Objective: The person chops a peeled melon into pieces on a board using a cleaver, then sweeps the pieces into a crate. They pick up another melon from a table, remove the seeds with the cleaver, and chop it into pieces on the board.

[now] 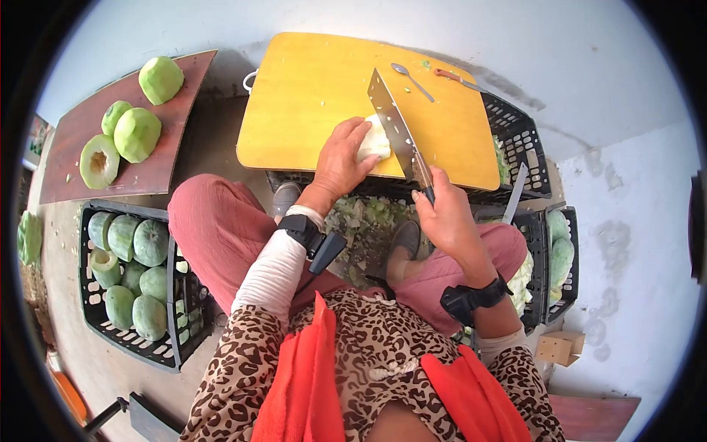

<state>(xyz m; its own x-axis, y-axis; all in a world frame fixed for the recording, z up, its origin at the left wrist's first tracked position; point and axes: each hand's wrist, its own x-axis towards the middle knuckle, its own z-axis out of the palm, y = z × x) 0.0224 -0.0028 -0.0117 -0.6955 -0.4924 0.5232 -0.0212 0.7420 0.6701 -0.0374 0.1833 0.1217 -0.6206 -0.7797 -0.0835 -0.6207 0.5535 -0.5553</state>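
On the yellow board [309, 96], my left hand [344, 156] is wrapped round a pale, peeled melon piece [375, 140] near the front edge. My right hand [444, 208] grips the dark handle of a large cleaver [394, 121]. Its wide blade stands just right of the melon piece, tip pointing to the back of the board; whether it touches the piece is unclear. Small pale bits and seeds lie scattered over the board. A spoon [413, 81] and a small knife with a brown handle [456, 78] rest at the back right.
Peeled green melons [138, 135] and a cut half stand on a red-brown board [147, 173] at left. Below it, a black crate [174, 324] holds several unpeeled melons. More crates [543, 166] stand at right, one with a long blade [515, 193] upright. Scraps litter the floor.
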